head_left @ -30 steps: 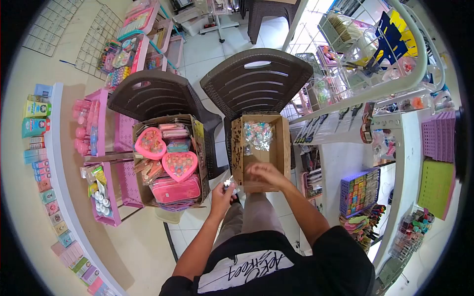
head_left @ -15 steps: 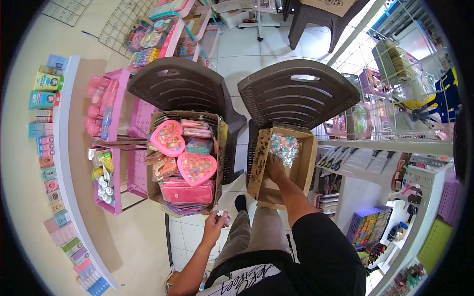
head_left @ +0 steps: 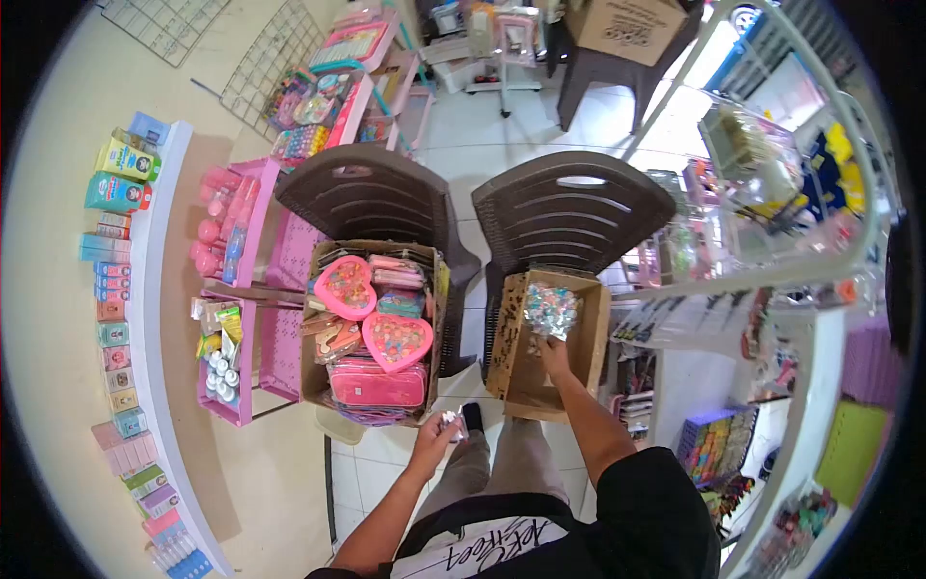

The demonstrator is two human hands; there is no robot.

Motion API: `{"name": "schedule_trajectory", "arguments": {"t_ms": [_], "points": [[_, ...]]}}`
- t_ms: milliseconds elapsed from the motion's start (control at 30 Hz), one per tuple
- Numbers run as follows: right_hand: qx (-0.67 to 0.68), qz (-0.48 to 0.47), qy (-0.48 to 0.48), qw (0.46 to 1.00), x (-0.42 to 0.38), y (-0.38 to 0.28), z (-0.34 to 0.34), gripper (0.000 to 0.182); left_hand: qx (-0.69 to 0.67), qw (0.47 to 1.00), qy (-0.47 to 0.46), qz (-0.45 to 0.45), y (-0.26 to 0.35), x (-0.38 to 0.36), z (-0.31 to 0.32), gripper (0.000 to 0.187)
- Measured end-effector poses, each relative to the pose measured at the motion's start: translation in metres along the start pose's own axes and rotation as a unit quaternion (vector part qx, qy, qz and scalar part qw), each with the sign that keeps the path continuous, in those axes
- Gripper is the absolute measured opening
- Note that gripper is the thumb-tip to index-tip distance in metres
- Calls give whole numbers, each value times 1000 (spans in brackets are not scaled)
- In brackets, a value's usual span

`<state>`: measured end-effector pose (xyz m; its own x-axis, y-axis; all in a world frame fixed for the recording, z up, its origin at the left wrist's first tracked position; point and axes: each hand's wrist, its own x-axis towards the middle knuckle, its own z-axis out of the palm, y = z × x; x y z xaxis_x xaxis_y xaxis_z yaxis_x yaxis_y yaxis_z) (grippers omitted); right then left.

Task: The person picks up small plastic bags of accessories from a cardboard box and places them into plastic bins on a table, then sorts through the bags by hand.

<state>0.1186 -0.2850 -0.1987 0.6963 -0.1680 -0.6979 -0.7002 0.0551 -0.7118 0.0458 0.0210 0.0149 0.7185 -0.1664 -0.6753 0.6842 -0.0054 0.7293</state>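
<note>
Tiled floor [head_left: 376, 482] below, left hand [head_left: 434, 442] pinches packet [head_left: 452, 419]

There are two hands, a left hand [head_left: 436, 442] and a right hand [head_left: 554, 355], two chair backs [head_left: 574, 207], three cardboard boxes [head_left: 535, 400], two heart cases [head_left: 397, 342], two wire grids [head_left: 275, 68] and one white shelf [head_left: 159, 280]; the small packets [head_left: 552, 309] overlap too much to count.
</note>
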Motion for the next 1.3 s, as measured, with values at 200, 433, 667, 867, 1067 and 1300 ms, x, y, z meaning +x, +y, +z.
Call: {"name": "schedule_trajectory", "arguments": {"t_ms": [200,433,667,867,1067,1300], "points": [[236,-125,-47,963,-154,-96,-41,26,-8,996,-83,44,50,-8,18,15],[268,-283,103,915,-415,-142,-70,42,103,910,-382,127,120,-64,156,21],[223,-272,301,886,-570,-84,-79,15,127,796,-573,147,81,-169,246,25],[31,-321,432,842,-682,-35,-100,17,183,689,-641,284,44,-247,290,23],[-185,-297,385,854,-820,-30,-149,16,229,587,-710,314,23,-351,334,24],[-252,-211,577,747,-962,19,-280,26,238,559,-749,264,-25,-393,375,23]]}}
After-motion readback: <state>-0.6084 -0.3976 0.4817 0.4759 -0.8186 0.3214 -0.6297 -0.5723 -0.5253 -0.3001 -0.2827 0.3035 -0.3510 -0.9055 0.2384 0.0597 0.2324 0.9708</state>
